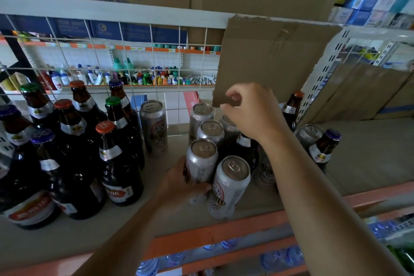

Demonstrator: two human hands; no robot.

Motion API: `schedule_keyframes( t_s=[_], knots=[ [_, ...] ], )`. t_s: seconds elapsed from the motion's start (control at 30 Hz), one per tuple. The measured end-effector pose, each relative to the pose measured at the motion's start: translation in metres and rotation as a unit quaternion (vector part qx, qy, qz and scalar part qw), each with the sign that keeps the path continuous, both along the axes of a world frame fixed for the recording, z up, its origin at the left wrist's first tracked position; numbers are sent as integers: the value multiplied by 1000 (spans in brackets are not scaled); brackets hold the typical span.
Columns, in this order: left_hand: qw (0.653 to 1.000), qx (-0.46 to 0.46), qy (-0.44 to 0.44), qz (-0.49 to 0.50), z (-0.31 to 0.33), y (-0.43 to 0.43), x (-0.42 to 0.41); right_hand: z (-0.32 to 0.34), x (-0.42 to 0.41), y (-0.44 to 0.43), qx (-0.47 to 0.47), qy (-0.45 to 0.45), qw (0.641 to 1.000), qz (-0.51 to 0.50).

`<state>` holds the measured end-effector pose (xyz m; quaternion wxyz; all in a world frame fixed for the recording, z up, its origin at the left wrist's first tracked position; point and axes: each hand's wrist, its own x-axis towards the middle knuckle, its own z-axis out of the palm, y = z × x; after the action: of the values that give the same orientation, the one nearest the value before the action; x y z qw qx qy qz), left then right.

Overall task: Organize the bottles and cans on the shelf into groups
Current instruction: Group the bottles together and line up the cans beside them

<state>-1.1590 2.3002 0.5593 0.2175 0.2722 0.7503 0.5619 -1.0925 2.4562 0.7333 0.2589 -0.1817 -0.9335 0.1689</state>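
Here our left hand [179, 180] grips a silver can [201, 160] in the can cluster; right hand [251, 112], fingers loosely curled and holding nothing, hovers behind it. Brown bottles [74, 152] left of cluster; bare shelf [369, 152] right.

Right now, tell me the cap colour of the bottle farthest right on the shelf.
Purple-blue cap on the rightmost bottle, clearest in the head view.

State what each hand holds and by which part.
The left hand grips a silver can around its lower body. The right hand hovers over the cans, fingers curled; whether it holds anything cannot be told.
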Motion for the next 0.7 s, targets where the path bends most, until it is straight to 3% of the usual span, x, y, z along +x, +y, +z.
schedule_keyframes(
  t_s=[0.13, 0.37, 0.7],
  knots=[
    [999, -25, 14, -34, -4, -1, -7, -21, 21, 26, -139, -45, 989, -21],
    [998, -54, 9, -14, -15, -3, -6, -66, 22, 31, -267, 26, 963, -23],
    [997, -73, 14, 23, -25, -22, 10, -78, 17, 24, -158, 80, 979, -101]
  ],
)
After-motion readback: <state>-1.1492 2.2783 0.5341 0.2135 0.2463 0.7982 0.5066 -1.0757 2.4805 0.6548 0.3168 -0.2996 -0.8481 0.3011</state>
